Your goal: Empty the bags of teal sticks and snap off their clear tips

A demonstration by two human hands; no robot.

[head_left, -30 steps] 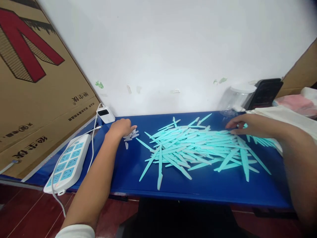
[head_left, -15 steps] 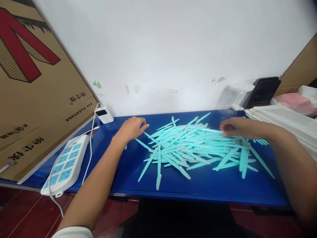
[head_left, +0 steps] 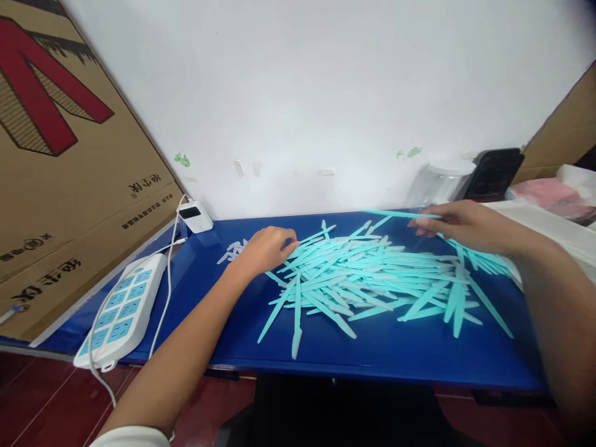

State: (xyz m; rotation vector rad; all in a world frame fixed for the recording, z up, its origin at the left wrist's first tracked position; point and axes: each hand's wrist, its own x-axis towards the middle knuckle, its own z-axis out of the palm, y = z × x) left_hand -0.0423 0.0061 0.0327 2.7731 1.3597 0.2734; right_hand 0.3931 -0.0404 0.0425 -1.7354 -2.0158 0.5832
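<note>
A loose heap of slim turquoise eyebrow razors point(head_left: 354, 273), many with pale tips, lies across the middle of the blue table. My right hand point(head_left: 454, 225) is closed on one turquoise eyebrow razor point(head_left: 391, 213), raised above the heap's back right and pointing left. My left hand point(head_left: 270, 249) is at the heap's left edge, thumb and fingertips drawn together; whatever is between them cannot be made out. Beside its wrist, several small clear caps point(head_left: 231, 251) lie on the table. Under my right hand is a second group of razors point(head_left: 487, 261), partly hidden by the forearm.
A white power strip point(head_left: 123, 310) with cables and a small white device point(head_left: 195, 216) stand at the left, beside a large cardboard box point(head_left: 69, 205). A clear lidded jar point(head_left: 442, 183), a black phone-like object point(head_left: 494, 174) and white bags point(head_left: 540, 223) occupy the right. The wall point(head_left: 298, 93) closes the back.
My right hand has risen off the heap with an eyebrow razor in it. My left hand has moved right to the heap's edge, uncovering the small clear caps.
</note>
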